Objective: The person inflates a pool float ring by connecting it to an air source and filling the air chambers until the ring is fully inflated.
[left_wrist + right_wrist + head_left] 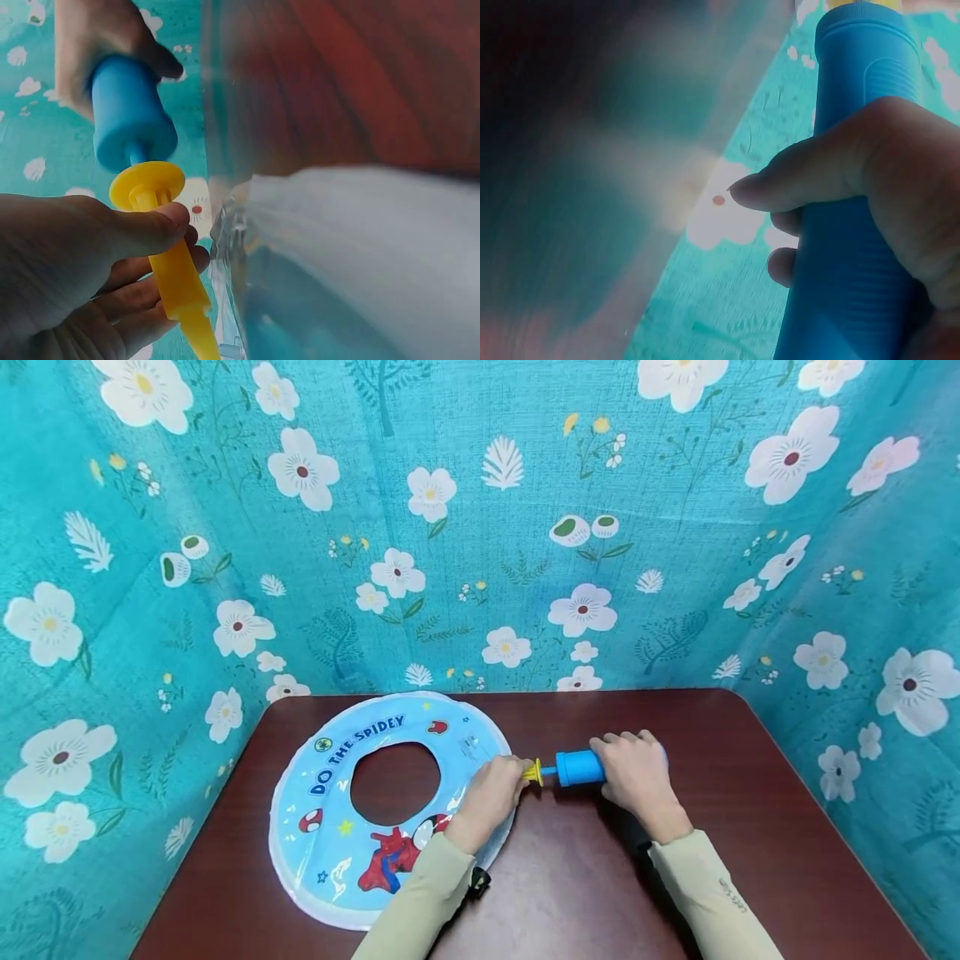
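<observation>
A blue swim ring (300,777) with cartoon print and a pale rim lies on the table, looking partly inflated. Over its right edge, my left hand (491,793) pinches the yellow nozzle end (176,274) of a hand pump between thumb and fingers. The nozzle's tapered tip points down beside the ring's clear valve (231,348); whether it sits inside I cannot tell. My right hand (641,777) grips the pump's blue barrel (579,767), fingers wrapped round it. A short blue rod joins barrel and yellow part.
The dark reddish-brown table (570,885) extends to both sides and in front. A teal flowered cloth (480,527) hangs behind and at both sides. A black wrist strap (480,882) shows by the left sleeve.
</observation>
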The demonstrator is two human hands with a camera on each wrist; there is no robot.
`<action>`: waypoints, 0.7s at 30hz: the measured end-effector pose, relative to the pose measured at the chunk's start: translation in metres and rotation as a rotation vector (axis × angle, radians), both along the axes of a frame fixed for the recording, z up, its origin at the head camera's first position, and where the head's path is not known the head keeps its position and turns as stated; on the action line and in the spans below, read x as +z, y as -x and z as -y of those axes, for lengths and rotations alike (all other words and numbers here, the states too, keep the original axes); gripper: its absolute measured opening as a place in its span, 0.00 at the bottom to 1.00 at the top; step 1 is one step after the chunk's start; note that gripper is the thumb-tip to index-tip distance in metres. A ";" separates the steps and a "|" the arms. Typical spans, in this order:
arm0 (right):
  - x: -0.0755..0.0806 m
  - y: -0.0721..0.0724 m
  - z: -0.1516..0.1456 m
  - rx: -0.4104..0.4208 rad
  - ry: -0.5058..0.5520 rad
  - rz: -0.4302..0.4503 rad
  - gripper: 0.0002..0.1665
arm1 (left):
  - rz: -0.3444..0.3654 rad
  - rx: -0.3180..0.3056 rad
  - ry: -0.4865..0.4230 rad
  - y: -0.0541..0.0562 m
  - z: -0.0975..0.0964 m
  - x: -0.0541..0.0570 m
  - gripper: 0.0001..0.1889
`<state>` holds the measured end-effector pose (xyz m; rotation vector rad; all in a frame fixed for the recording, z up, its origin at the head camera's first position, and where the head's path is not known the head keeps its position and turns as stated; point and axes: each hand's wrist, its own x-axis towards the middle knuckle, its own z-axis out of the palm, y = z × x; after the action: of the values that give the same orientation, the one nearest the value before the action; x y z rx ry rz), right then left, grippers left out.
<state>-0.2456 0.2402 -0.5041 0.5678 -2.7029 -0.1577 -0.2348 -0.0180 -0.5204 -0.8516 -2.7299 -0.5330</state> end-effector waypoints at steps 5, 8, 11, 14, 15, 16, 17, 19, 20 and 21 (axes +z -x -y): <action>0.007 0.001 -0.023 -0.053 0.048 -0.003 0.30 | 0.058 0.011 -0.027 0.004 0.008 0.001 0.07; 0.012 -0.001 -0.038 -0.080 0.084 -0.015 0.31 | 0.080 0.017 -0.035 0.005 0.009 0.001 0.07; 0.018 -0.001 -0.051 -0.091 0.113 -0.042 0.28 | 0.078 0.022 -0.038 0.005 0.009 0.002 0.06; 0.024 -0.001 -0.061 -0.104 0.125 -0.064 0.25 | 0.060 0.026 -0.028 0.006 0.009 0.002 0.07; 0.025 -0.001 -0.064 -0.109 0.129 -0.070 0.24 | 0.053 0.024 -0.023 0.006 0.009 0.002 0.07; 0.027 -0.001 -0.066 -0.114 0.132 -0.075 0.24 | 0.051 0.022 -0.018 0.006 0.009 0.002 0.07; 0.029 -0.002 -0.069 -0.122 0.136 -0.078 0.24 | 0.047 0.021 -0.014 0.006 0.009 0.001 0.07; 0.031 -0.002 -0.074 -0.137 0.146 -0.088 0.25 | 0.035 0.022 -0.004 0.006 0.009 0.000 0.08; 0.032 -0.003 -0.076 -0.143 0.152 -0.094 0.26 | 0.027 0.022 -0.001 0.007 0.009 0.000 0.08; 0.032 -0.003 -0.078 -0.150 0.159 -0.098 0.27 | 0.020 0.022 0.005 0.007 0.009 -0.001 0.08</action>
<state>-0.2422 0.3179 -0.4717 0.3023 -2.6317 -0.0096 -0.2417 -0.0274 -0.5215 -0.8209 -2.7566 -0.5334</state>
